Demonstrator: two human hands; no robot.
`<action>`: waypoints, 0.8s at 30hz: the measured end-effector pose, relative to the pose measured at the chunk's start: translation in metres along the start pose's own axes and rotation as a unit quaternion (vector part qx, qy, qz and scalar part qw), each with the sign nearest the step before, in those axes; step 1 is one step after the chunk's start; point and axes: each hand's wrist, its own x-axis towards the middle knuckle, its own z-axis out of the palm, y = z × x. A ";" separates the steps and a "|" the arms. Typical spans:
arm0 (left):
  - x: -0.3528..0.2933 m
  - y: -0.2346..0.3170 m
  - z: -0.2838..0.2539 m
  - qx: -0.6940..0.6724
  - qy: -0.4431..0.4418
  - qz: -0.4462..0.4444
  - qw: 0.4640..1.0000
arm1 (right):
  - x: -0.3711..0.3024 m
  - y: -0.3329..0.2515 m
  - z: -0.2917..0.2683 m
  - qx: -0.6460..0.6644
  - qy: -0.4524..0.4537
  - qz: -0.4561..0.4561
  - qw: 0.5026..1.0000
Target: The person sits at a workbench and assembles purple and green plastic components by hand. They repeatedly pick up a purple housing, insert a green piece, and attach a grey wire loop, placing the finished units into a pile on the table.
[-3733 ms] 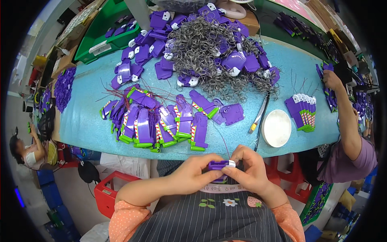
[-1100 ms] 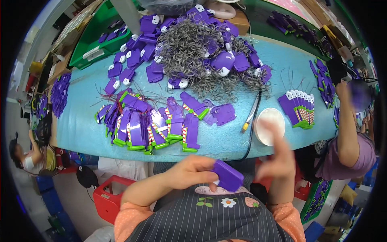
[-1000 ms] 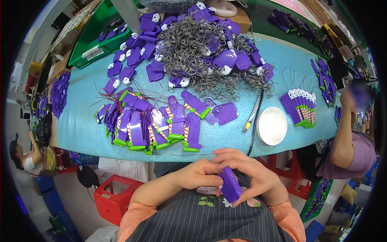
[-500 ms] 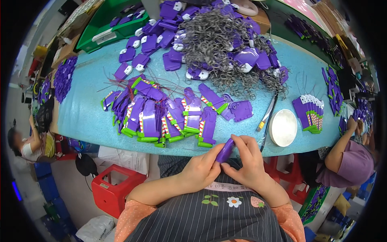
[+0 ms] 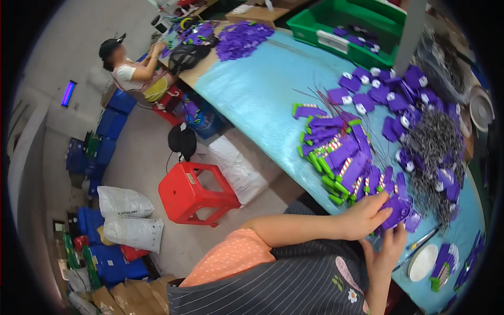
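Observation:
My left hand (image 5: 363, 216) is closed on a flat purple plastic part (image 5: 392, 212), with its thumb and fingers along the near left side. At the part's lower edge, the fingers of my right hand (image 5: 389, 253) are closed on it too. A round detail shows on its face. Just beyond my hands lies a pile of purple pieces with green ends (image 5: 344, 163), red-and-white stripes and thin dark red wires. A white round dish (image 5: 423, 262) and a yellow-tipped knife-like tool (image 5: 417, 242) lie right of my right hand.
Grey metal rings (image 5: 436, 139) are heaped at the right among purple parts with white ends (image 5: 362, 102). A green bin (image 5: 317, 39) stands at the far edge of the blue table (image 5: 252, 86). Left are a red stool (image 5: 181, 197), white sacks (image 5: 134, 231) and a seated person (image 5: 134, 73).
My view has swung left, so the table has shifted right and the stool and sacks show more. The purple part, edge-on before, now turns its broad face up between my hands.

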 end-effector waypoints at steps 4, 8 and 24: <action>-0.005 -0.009 0.004 0.041 0.052 0.035 0.997 | 0.012 0.001 0.000 0.051 -0.033 -0.025 0.998; -0.004 -0.009 0.008 0.076 0.097 0.054 0.991 | -0.008 0.028 -0.021 0.321 0.062 0.076 0.942; -0.030 -0.031 0.028 0.186 0.074 0.267 0.943 | -0.009 0.017 0.017 0.126 0.079 0.043 0.988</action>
